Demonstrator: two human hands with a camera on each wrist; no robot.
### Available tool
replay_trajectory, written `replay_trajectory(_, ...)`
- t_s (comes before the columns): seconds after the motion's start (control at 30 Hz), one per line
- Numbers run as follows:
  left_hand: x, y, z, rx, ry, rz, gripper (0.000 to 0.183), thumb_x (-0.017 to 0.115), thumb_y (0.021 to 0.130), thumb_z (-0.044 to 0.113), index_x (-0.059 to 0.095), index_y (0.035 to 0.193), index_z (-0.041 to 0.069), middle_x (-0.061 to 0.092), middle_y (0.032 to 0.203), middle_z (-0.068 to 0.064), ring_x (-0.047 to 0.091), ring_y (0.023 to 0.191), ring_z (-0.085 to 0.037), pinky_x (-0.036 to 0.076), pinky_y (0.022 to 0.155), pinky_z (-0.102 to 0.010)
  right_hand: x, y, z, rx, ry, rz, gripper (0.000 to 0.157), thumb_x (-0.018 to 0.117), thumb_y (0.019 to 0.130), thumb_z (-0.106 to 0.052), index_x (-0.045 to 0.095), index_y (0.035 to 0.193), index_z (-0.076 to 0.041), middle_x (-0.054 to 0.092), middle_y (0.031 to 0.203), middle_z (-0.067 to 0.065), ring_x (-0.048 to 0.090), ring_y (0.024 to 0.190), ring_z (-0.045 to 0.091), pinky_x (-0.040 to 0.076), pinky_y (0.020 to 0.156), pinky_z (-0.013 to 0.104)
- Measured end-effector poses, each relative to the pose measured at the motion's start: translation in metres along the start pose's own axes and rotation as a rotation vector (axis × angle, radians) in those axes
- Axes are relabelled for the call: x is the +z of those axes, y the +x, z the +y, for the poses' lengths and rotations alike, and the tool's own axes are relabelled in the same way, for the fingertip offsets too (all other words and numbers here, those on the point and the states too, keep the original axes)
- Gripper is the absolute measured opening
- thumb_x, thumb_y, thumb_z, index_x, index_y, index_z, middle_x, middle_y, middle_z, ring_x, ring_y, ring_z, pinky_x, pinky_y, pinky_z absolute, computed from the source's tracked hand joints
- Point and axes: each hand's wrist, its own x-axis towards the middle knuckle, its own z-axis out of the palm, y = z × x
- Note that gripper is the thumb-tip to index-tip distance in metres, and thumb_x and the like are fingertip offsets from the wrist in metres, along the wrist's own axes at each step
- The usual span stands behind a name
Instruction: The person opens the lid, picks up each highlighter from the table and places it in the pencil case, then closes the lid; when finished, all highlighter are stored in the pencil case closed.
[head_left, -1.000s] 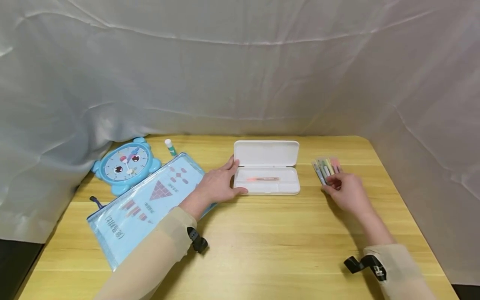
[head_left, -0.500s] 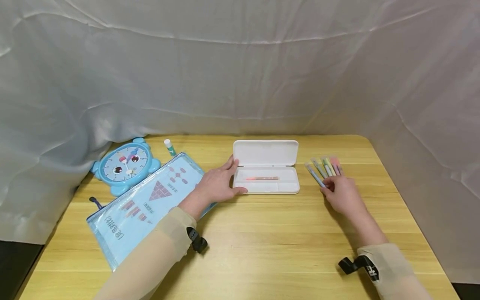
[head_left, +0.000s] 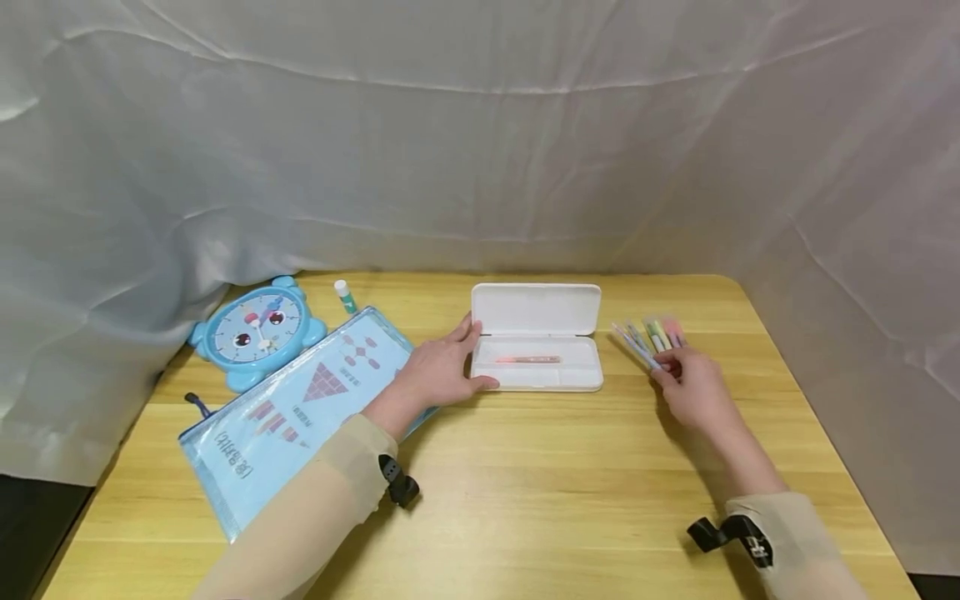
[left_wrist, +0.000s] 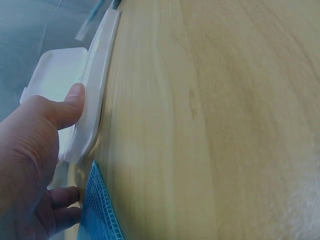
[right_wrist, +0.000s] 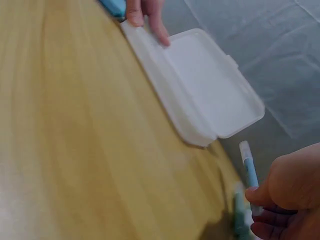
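Observation:
A white pencil case (head_left: 537,379) lies open on the table, its lid (head_left: 536,308) raised at the back; a pinkish pen-like stick (head_left: 528,359) lies inside. My left hand (head_left: 438,371) holds the case's left end, the thumb (left_wrist: 72,102) on its front edge and other fingers towards the back. To the right of the case, my right hand (head_left: 693,392) pinches a light blue marker (right_wrist: 250,170) with a clear cap, tilted towards the case. Several other pastel markers (head_left: 663,333) lie fanned out just behind that hand, partly hidden by it.
A blue zip pouch (head_left: 300,417) with printed shapes lies partly under my left forearm. Behind it are a blue toy clock (head_left: 258,329) and a glue stick (head_left: 345,296). Grey cloth (head_left: 480,167) hangs around the wooden table (head_left: 555,492).
The markers were bunched together, then spread apart into a fan. The light blue marker has come away from the others in my right hand. My left hand stays on the case.

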Motion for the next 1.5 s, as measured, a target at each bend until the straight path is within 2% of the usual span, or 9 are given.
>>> replay_trajectory(0.17,0.001,-0.001,0.001,-0.004,-0.004,-0.002,0.106,0.064,0.094,0.072,0.020,0.170,0.014,0.013,0.176,-0.007,0.069,0.092,-0.038,0.046,0.058,-0.036,-0.011,0.001,-0.007,-0.020,0.034,0.053,0.021,0.066,0.101,0.001,0.066,0.116,0.016,0.067,0.097,0.022,0.060,0.085,0.030,0.046,0.067,0.022)
replay_trajectory(0.37,0.002,0.000,0.000,-0.007,-0.002,-0.002,0.106,0.063,0.093,0.074,0.019,0.170,0.015,0.011,0.176,-0.006,0.069,0.093,-0.037,0.046,0.057,-0.035,-0.022,0.006,-0.021,-0.049,0.067,0.115,0.021,0.065,0.103,-0.001,0.066,0.117,0.015,0.066,0.099,0.023,0.060,0.088,0.030,0.043,0.069,0.016)
replay_trajectory(0.67,0.002,0.001,0.000,-0.006,0.001,0.002,0.106,0.063,0.093,0.074,0.019,0.170,0.016,0.011,0.176,-0.006,0.069,0.097,-0.037,0.045,0.058,-0.035,-0.025,0.017,-0.045,-0.106,0.081,0.118,0.019,0.063,0.104,-0.002,0.068,0.117,0.010,0.065,0.102,0.020,0.060,0.094,0.031,0.044,0.076,0.021)
replay_trajectory(0.83,0.003,0.002,0.000,-0.007,0.008,0.001,0.107,0.063,0.093,0.075,0.019,0.170,0.016,0.011,0.176,-0.005,0.069,0.105,-0.038,0.046,0.059,-0.034,-0.021,0.024,-0.058,-0.156,0.108,0.097,0.015,0.065,0.102,0.003,0.069,0.114,0.010,0.064,0.100,0.020,0.059,0.093,0.030,0.043,0.076,0.021)
replay_trajectory(0.93,0.003,0.002,0.000,-0.007,0.014,0.002,0.106,0.063,0.093,0.075,0.020,0.170,0.016,0.012,0.176,-0.006,0.069,0.103,-0.038,0.046,0.058,-0.034,-0.016,0.029,-0.065,-0.178,0.116,0.067,0.014,0.065,0.102,0.005,0.069,0.114,0.009,0.064,0.100,0.019,0.059,0.092,0.030,0.044,0.077,0.022)
replay_trajectory(1.03,0.002,0.002,0.000,0.000,0.017,0.003,0.106,0.063,0.093,0.074,0.020,0.170,0.015,0.012,0.176,-0.006,0.070,0.095,-0.036,0.045,0.056,-0.034,-0.011,0.033,-0.070,-0.198,0.112,0.040,0.014,0.064,0.102,0.005,0.069,0.114,0.009,0.064,0.101,0.019,0.060,0.092,0.031,0.048,0.079,0.030)
replay_trajectory(1.17,0.003,0.001,0.000,0.012,0.008,0.002,0.106,0.063,0.094,0.074,0.020,0.170,0.014,0.013,0.176,-0.007,0.069,0.082,-0.033,0.044,0.054,-0.034,-0.002,0.038,-0.076,-0.203,0.055,0.012,0.013,0.066,0.102,0.002,0.072,0.113,0.002,0.066,0.102,0.014,0.063,0.090,0.030,0.050,0.079,0.042)
replay_trajectory(1.3,0.003,0.001,0.000,0.008,0.001,-0.003,0.105,0.063,0.094,0.074,0.019,0.170,0.015,0.012,0.176,-0.006,0.065,0.074,-0.030,0.044,0.053,-0.034,0.009,0.044,-0.079,-0.240,0.047,-0.028,0.013,0.067,0.101,0.003,0.072,0.113,0.003,0.067,0.102,0.014,0.064,0.090,0.030,0.052,0.079,0.046)
replay_trajectory(1.5,0.002,0.001,0.000,-0.001,-0.009,-0.001,0.105,0.063,0.094,0.073,0.019,0.170,0.015,0.012,0.176,-0.006,0.067,0.081,-0.032,0.044,0.054,-0.034,0.027,0.054,-0.084,-0.314,0.064,-0.054,0.012,0.069,0.097,0.008,0.072,0.108,0.005,0.067,0.100,0.016,0.064,0.088,0.030,0.053,0.079,0.045)
